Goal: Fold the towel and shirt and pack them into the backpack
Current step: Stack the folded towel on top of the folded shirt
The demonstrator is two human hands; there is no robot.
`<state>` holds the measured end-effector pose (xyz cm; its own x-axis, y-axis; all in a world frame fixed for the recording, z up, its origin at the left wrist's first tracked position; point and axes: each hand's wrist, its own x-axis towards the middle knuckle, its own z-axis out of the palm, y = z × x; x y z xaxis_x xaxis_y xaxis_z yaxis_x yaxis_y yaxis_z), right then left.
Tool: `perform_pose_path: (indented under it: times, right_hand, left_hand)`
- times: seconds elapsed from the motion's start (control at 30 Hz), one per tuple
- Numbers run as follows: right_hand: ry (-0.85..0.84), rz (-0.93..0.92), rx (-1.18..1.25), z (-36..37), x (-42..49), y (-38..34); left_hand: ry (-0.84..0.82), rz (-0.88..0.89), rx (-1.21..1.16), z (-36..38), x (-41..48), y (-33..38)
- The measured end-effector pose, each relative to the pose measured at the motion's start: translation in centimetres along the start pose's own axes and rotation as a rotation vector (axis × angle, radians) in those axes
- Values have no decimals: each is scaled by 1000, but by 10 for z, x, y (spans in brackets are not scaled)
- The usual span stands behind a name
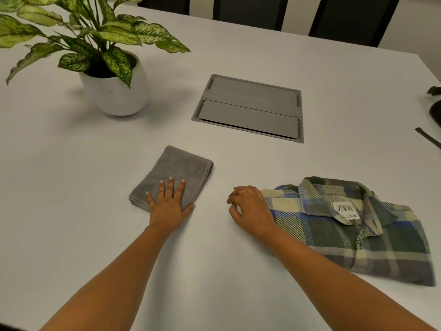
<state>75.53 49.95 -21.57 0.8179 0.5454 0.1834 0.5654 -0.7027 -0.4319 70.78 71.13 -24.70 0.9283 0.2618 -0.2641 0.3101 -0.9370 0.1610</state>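
A grey towel lies folded into a small rectangle on the white table, left of centre. My left hand rests flat on its near end with straight, spread fingers. A green, blue and cream plaid shirt lies folded at the right, collar and white label facing up. My right hand sits on the table at the shirt's left edge, fingers loosely curled and holding nothing. A dark object, cut off at the right edge, may be the backpack; I cannot tell.
A potted plant in a white pot stands at the back left. A grey recessed cable hatch sits in the table's middle. A dark strap lies near the right edge. Dark chairs stand beyond the far edge.
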Motion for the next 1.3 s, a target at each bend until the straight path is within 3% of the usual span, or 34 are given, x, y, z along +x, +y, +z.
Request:
perform_pose_path:
  times: [0.17, 0.27, 0.37, 0.47, 0.57, 0.63, 0.7, 0.87, 1.0, 1.1, 1.3]
  right_hand:
    - [-41, 45, 66, 9, 9, -13]
    - [-20, 45, 108, 12, 12, -22]
    - [5, 69, 189, 17, 16, -28]
    - [-37, 125, 249, 21, 28, -32]
    - [-158, 209, 271, 22, 48, -36]
    - [-287, 279, 250, 22, 60, -40]
    - [-400, 314, 231, 25, 68, -44]
    - [-366, 334, 224, 28, 61, -50]
    - [-299, 466, 228, 23, 44, -44]
    - [-238, 502, 148, 24, 36, -40]
    - [-198, 463, 297, 23, 33, -40]
  left_hand:
    - [30, 256, 89, 3, -8, -35]
    - [-52, 410, 189, -4, -13, -59]
    - [-143, 480, 79, -16, -18, -69]
    - [-56, 333, -194, -13, -27, -59]
    - [192, 39, -201, -1, -36, -35]
    - [166, -211, -253, 5, -40, -19]
    - [117, -312, -312, 6, -40, -7]
    - [144, -231, -275, 3, -33, -12]
    - [163, -68, -276, -1, -28, -21]
    - [244, -116, -344, -4, -29, -15]
    - [276, -112, -416, -7, -23, -10]
